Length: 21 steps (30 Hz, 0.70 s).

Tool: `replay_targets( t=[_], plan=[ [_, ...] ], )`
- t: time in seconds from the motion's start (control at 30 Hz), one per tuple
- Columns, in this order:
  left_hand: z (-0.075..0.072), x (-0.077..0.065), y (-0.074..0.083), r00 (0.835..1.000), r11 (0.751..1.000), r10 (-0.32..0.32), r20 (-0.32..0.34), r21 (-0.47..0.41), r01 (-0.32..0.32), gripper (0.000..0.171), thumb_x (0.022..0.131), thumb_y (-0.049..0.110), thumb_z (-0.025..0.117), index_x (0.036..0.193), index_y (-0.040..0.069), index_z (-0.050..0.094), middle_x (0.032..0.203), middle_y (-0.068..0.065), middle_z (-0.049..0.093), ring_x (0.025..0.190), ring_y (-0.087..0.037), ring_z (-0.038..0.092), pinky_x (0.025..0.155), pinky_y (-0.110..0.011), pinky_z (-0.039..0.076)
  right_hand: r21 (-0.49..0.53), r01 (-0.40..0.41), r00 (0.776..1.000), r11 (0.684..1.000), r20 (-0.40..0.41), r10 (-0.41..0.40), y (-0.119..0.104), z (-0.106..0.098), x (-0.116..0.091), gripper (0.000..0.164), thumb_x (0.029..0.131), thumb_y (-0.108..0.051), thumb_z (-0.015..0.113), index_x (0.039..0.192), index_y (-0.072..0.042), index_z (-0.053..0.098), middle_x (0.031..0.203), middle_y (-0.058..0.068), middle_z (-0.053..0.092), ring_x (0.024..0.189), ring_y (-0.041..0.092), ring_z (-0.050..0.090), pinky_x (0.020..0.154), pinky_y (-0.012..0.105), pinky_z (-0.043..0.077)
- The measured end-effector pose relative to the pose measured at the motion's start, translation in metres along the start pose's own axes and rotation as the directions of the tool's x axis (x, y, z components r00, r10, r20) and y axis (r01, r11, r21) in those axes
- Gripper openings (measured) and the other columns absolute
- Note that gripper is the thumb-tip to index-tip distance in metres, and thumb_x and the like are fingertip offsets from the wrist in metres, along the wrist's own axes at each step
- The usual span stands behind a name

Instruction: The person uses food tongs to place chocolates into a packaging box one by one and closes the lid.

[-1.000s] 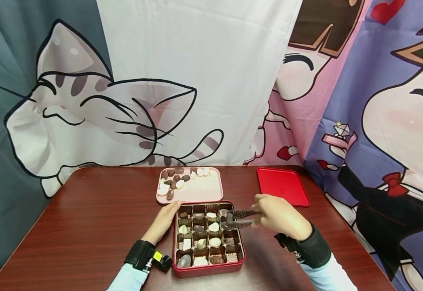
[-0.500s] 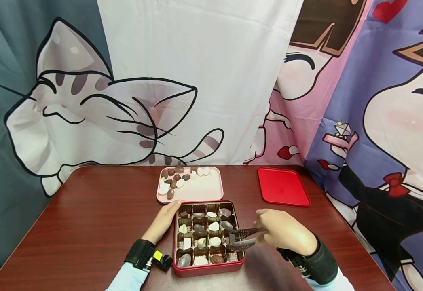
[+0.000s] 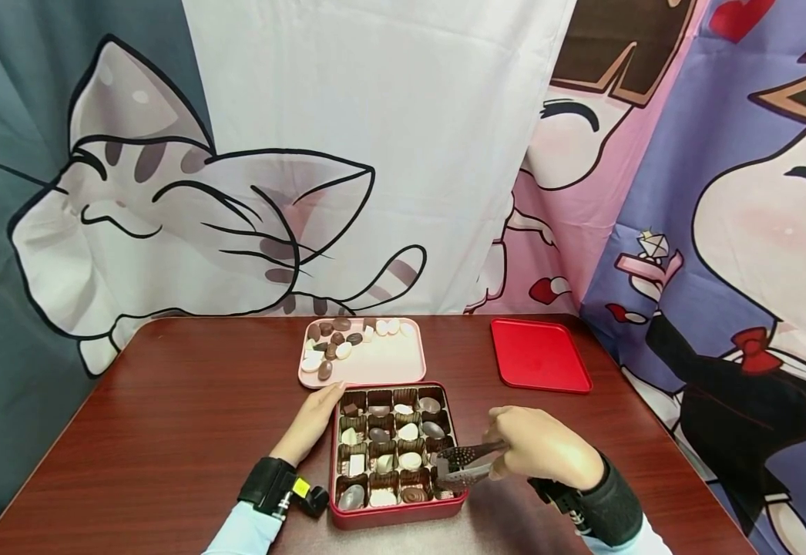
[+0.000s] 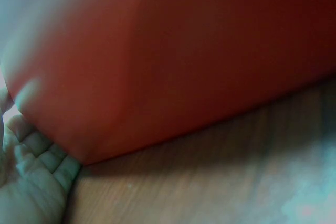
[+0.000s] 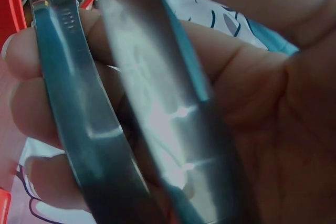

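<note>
In the head view, an open red box (image 3: 403,521) holds assorted chocolates in a brown divided insert. My left hand (image 3: 310,422) rests against its far left corner. The left wrist view has the fingers (image 4: 50,158) lying at the edge of the red wall, their tips hidden. My right hand (image 3: 538,447) grips metal tongs (image 3: 468,462) with perforated ends. Those ends are over the right column, partly covering the near-right compartments; whether they touch a chocolate, I cannot tell. Up close, the right wrist view shows the tong arms apart, fingers (image 5: 39,111) curled along one arm.
Behind the box lies a pale pink tray (image 3: 382,370) with chocolates mostly on its left half. A red tray (image 3: 543,356) sits at the back right. The brown table (image 3: 160,432) ends at a printed curtain (image 3: 382,108).
My right hand has moved the tongs toward me along the right column, from the upper rows to the near rows. The dark chocolate in the second row is uncovered. My left hand stays put.
</note>
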<state>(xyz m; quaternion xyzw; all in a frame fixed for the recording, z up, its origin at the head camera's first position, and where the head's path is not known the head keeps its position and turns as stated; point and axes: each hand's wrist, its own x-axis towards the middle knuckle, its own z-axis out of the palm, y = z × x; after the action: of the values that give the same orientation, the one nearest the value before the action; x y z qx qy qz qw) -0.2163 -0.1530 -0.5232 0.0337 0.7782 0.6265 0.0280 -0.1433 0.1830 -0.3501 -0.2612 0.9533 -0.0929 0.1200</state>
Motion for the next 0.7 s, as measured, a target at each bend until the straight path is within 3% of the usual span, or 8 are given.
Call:
replay_targets(
  t=[0.23, 0.47, 0.57, 0.67, 0.7],
  plan=[
    [-0.0007, -0.0011, 0.0010, 1.000, 1.000, 0.008, 0.006, -0.006, -0.008, 0.054, 0.110, 0.028, 0.041, 0.149, -0.010, 0.043, 0.157, -0.027, 0.043, 0.152, -0.041, 0.034, 0.129, -0.056, 0.026, 0.014, -0.019, 1.000, 1.000, 0.005, 0.019, 0.0003, -0.0017, -0.0010, 0.028, 0.067, -0.015, 0.089, 0.094, -0.014, 0.082, 0.107, 0.000, 0.078, 0.128, 0.031, 0.064, 0.099, 0.049, 0.058],
    [-0.0011, -0.0014, 0.0012, 1.000, 1.000, 0.011, 0.013, -0.025, -0.011, 0.053, 0.110, 0.028, 0.041, 0.149, -0.009, 0.044, 0.156, -0.026, 0.045, 0.151, -0.040, 0.036, 0.129, -0.055, 0.027, 0.012, -0.003, 1.000, 1.000, -0.004, 0.003, 0.0032, -0.0023, -0.0004, 0.026, 0.068, -0.016, 0.087, 0.093, -0.016, 0.082, 0.100, -0.003, 0.076, 0.106, 0.025, 0.069, 0.087, 0.044, 0.061],
    [-0.0007, -0.0016, 0.0011, 1.000, 1.000, 0.009, 0.010, -0.019, -0.009, 0.054, 0.110, 0.028, 0.041, 0.149, -0.009, 0.044, 0.156, -0.026, 0.045, 0.152, -0.040, 0.035, 0.129, -0.055, 0.027, 0.034, -0.002, 1.000, 0.999, -0.022, 0.003, 0.0043, -0.0031, -0.0005, 0.025, 0.070, -0.016, 0.085, 0.095, -0.014, 0.083, 0.106, 0.000, 0.077, 0.112, 0.028, 0.069, 0.091, 0.046, 0.060],
    [-0.0007, -0.0011, 0.0009, 1.000, 1.000, 0.006, 0.006, -0.012, -0.006, 0.054, 0.110, 0.028, 0.041, 0.149, -0.009, 0.044, 0.156, -0.026, 0.045, 0.151, -0.040, 0.036, 0.128, -0.055, 0.027, 0.111, -0.019, 0.999, 0.994, -0.044, 0.024, 0.0066, -0.0059, 0.0003, 0.023, 0.073, -0.018, 0.086, 0.093, -0.010, 0.077, 0.111, 0.005, 0.078, 0.091, 0.021, 0.068, 0.076, 0.035, 0.058],
    [-0.0008, -0.0009, 0.0010, 1.000, 1.000, 0.006, 0.004, -0.009, -0.006, 0.053, 0.110, 0.028, 0.041, 0.148, -0.009, 0.044, 0.156, -0.026, 0.045, 0.151, -0.040, 0.036, 0.128, -0.055, 0.027, 0.129, -0.026, 0.998, 0.991, -0.058, 0.034, 0.0079, -0.0078, 0.0011, 0.026, 0.074, -0.020, 0.086, 0.097, -0.010, 0.076, 0.116, 0.007, 0.077, 0.096, 0.022, 0.068, 0.080, 0.036, 0.059]
  ],
)
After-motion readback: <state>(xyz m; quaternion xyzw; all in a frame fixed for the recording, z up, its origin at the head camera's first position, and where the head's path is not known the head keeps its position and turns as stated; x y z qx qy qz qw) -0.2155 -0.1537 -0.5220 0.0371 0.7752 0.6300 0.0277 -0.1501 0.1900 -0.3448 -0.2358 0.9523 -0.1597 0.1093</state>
